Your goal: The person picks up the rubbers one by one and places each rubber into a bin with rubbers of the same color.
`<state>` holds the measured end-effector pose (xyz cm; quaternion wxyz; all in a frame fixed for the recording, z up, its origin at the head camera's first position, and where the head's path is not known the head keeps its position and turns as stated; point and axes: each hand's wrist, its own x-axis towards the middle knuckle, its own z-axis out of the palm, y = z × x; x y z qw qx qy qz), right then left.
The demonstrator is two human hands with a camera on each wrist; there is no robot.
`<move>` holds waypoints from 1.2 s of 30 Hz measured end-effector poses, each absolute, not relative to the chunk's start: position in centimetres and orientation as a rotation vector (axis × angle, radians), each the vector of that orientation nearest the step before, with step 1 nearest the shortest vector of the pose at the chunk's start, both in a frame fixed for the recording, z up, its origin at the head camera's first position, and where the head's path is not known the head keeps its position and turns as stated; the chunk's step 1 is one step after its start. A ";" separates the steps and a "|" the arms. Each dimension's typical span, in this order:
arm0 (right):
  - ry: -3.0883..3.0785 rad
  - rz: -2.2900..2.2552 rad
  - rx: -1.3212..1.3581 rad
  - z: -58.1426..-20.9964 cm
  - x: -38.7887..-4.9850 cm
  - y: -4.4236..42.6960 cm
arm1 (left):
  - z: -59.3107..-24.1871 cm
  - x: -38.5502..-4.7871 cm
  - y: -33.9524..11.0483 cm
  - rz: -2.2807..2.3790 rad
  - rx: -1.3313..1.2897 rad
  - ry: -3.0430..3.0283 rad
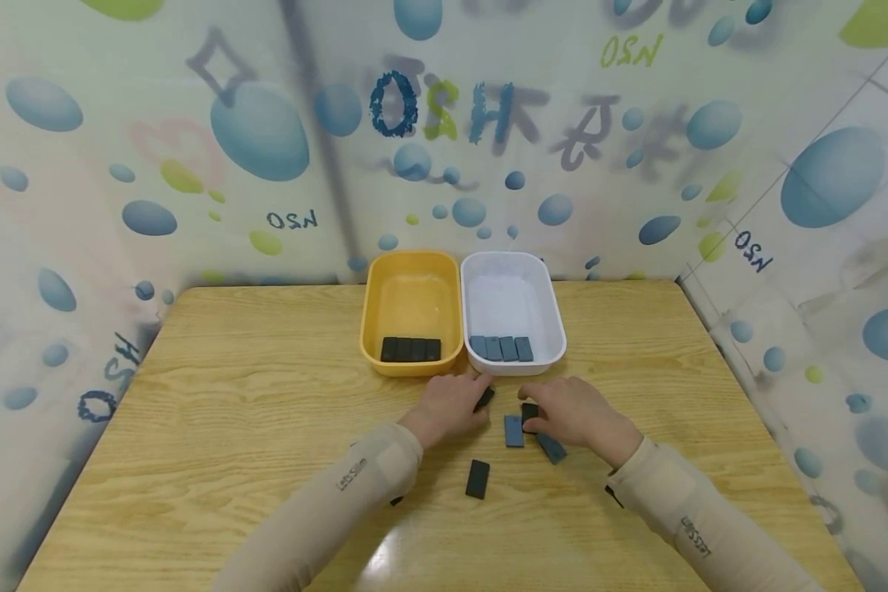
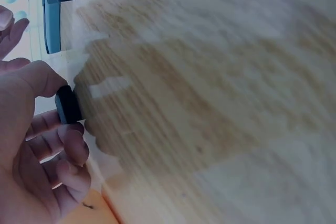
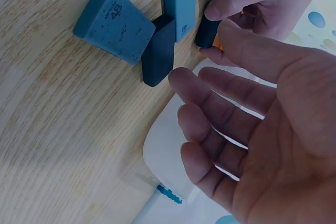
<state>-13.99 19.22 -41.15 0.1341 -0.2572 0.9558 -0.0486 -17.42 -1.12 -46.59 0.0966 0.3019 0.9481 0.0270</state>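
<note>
My left hand (image 1: 455, 404) pinches a black eraser (image 2: 68, 104) between thumb and fingers, just in front of the two bins. My right hand (image 1: 573, 413) hovers with loosely bent fingers, holding nothing. Beneath it lies another black eraser (image 3: 158, 51), touching a blue eraser marked 4B (image 3: 113, 22). A second blue eraser (image 1: 514, 431) lies alongside them, to the left in the head view. Nearer the front, one black eraser (image 1: 477, 479) rests alone on the table.
A yellow bin (image 1: 366, 329) contains a row of black erasers (image 1: 410, 349). Beside it, a white bin (image 1: 558, 329) contains a row of blue erasers (image 1: 501, 349). Dark pieces (image 1: 614, 496) show partly behind the sleeves on the wooden table (image 1: 252, 370). A patterned curtain stands behind.
</note>
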 end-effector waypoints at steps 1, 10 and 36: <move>2.771 -0.141 -0.747 -41.2 -14.0 19.2 | -46.6 -17.4 -1.2 0.090 0.889 2.806; 2.770 -0.152 -0.757 -41.2 -13.9 19.1 | -46.1 -16.9 -1.6 0.158 0.876 2.788; 2.783 -0.174 -0.803 -41.2 -14.1 18.9 | -43.3 -15.3 -3.7 0.193 0.886 2.794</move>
